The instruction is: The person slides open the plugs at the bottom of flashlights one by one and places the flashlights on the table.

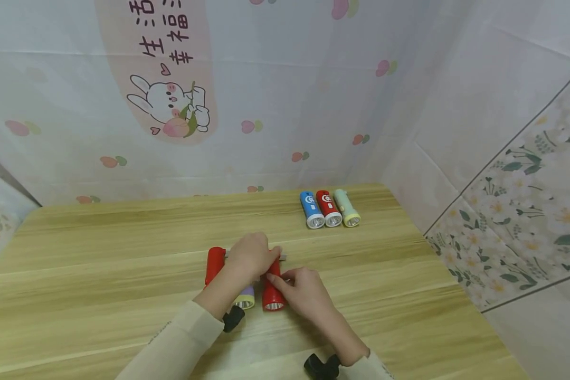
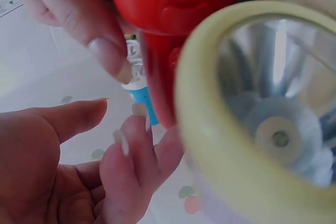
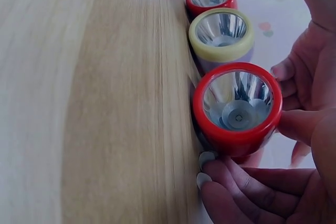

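My right hand (image 1: pixel 307 293) holds a red flashlight (image 1: pixel 273 295), thumb on top and fingers along its right side. The flashlight's silver lens (image 3: pixel 239 100) points toward me. My left hand (image 1: pixel 248 257) reaches across a purple flashlight with a yellow rim (image 1: pixel 245 301), its fingers at the far end of the held flashlight. In the left wrist view that hand's thumb and fingers (image 2: pixel 139 145) are apart and loosely bent beside the red body. Another red flashlight (image 1: pixel 215 264) lies on the left, partly covered by my left forearm.
At the back right of the wooden table (image 1: pixel 100 295) a blue flashlight (image 1: pixel 311 209), a red one (image 1: pixel 329 207) and a pale green one (image 1: pixel 346 207) lie side by side. Grey strip ends (image 1: pixel 283 257) show beside my left hand. A printed cloth (image 1: pixel 275 105) hangs behind.
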`<state>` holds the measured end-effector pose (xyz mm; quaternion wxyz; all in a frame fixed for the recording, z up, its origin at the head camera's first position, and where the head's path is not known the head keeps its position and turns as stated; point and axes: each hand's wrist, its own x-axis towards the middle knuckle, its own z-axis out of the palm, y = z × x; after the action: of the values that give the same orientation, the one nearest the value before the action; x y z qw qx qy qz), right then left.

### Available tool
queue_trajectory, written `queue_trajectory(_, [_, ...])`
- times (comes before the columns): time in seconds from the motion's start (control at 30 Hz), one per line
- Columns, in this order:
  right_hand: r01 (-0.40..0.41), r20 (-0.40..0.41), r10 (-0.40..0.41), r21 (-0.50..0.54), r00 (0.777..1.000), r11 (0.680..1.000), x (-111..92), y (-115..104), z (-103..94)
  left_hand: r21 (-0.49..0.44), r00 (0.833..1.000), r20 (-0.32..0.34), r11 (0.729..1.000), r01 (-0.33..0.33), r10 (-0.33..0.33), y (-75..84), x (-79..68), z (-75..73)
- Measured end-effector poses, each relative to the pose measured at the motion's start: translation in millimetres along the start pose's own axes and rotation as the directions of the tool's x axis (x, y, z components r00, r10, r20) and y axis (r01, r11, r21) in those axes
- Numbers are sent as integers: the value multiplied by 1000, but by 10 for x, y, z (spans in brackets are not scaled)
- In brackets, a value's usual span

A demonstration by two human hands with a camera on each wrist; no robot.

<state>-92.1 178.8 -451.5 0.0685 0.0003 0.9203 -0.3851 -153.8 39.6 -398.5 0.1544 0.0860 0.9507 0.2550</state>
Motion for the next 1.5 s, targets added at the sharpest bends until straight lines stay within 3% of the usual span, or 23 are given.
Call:
queue_trajectory(0.3, [1, -15, -1, -6, 1000, 1000, 14, 76, -109, 39, 996, -60, 997, -66, 68, 95, 59, -100])
queue_trajectory(0.5, [-5, -47, 2, -52, 999, 999, 44, 121, -206, -27, 988, -38, 988, -150, 149, 141, 189, -172])
queue_trajectory(0.73, [-7, -95, 1, -61, 995, 998, 89, 148, -331, -128, 966, 38, 960, -249, 256, 210, 466, -193])
queue_trajectory(0.9, [-5, -141, -4, -66, 990, 998, 144, 162, -405, -159, 968, 49, 959, -235, 245, 242, 656, -136])
queue_trajectory(1.03, [-9, -188, -2, -60, 982, 998, 200, 168, -470, -264, 977, 76, 949, -171, 197, 256, 852, -36])
queue_trajectory(1.27, [46, -285, -65, -73, 957, 996, 340, 157, -538, -514, 990, 86, 856, -54, 114, 287, 1005, 85])
queue_trajectory(1.5, [65, -353, -89, -81, 931, 995, 524, 201, -618, -671, 992, 115, 731, 122, -60, 370, 1207, 154])
